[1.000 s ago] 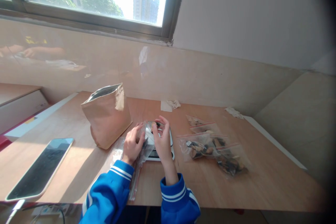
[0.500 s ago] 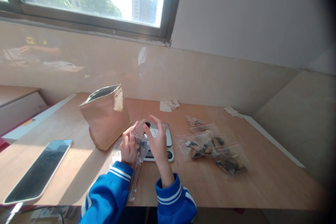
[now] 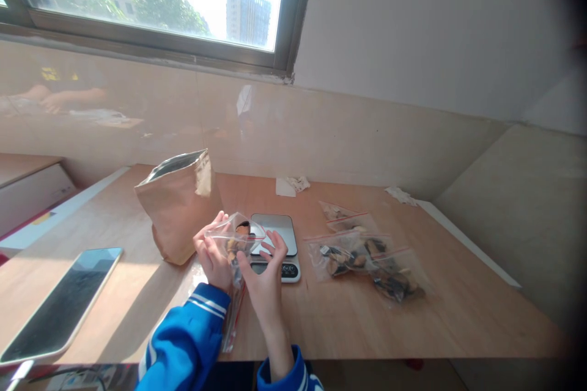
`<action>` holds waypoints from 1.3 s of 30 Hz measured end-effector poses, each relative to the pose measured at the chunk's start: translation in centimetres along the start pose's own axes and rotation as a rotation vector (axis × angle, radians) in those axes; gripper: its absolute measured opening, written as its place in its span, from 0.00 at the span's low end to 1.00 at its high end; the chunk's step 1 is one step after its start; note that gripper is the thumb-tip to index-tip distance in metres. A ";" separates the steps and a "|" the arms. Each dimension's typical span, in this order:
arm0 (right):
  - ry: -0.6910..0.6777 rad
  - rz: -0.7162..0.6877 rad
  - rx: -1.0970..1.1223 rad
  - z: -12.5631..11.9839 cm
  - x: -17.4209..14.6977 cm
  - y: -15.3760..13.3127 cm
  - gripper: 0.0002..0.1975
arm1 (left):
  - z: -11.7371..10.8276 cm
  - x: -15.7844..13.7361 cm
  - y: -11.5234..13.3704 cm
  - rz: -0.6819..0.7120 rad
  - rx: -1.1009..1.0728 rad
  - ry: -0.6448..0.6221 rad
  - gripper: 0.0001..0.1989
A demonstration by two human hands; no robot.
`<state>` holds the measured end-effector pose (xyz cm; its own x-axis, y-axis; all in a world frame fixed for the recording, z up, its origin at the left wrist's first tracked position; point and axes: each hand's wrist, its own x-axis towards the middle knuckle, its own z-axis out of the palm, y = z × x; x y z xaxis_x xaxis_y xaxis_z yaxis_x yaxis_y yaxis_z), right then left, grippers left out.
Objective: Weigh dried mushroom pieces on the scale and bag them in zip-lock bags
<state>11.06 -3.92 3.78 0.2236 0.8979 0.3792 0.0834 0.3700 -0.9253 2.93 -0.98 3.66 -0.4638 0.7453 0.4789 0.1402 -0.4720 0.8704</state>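
Observation:
My left hand [image 3: 214, 256] is closed around one side of a clear zip bag [image 3: 229, 237], held with its mouth spread above the table. Brown and dark pieces [image 3: 233, 247] show through the plastic; their kind cannot be made out. To the right of the bag is my right hand [image 3: 263, 269], thumb and fingers apart and curved, close to the plastic. Whether its fingertips touch the bag is unclear. Just behind the right hand sits a kitchen scale [image 3: 279, 232] with a silver plate. Flat zip bags [image 3: 233, 324] with red seals lie below the left hand.
A brown stand-up paper bag [image 3: 178, 214] stands at the left, its top gaping. A phone [image 3: 64, 302] on a cable lies at the left front. Several filled zip bags [image 3: 343, 259] lie right of the scale. Crumpled paper [image 3: 298, 184] is near the wall.
My right hand has moved down and away from the bag's mouth, its fingers spreading. A dark-edged brown piece now shows in the bag's upper part. The left hand has shifted slightly left.

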 end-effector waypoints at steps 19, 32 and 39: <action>-0.164 0.076 0.165 -9.9 0.1 -5.6 0.19 | -0.1 -3.9 4.7 -0.407 -0.158 -0.212 0.22; -0.161 0.321 0.307 -10.8 0.8 -2.3 0.18 | -0.6 -5.4 4.3 -0.402 -0.132 -0.140 0.19; -0.160 0.307 0.277 -12.0 0.9 -1.8 0.17 | -1.5 -5.5 4.5 -0.464 -0.123 -0.108 0.21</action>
<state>22.82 -6.65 5.69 0.0426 0.9937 0.1034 -0.2316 0.1106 -0.9665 4.82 -7.90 4.72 -0.3589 0.9316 0.0585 -0.1671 -0.1258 0.9779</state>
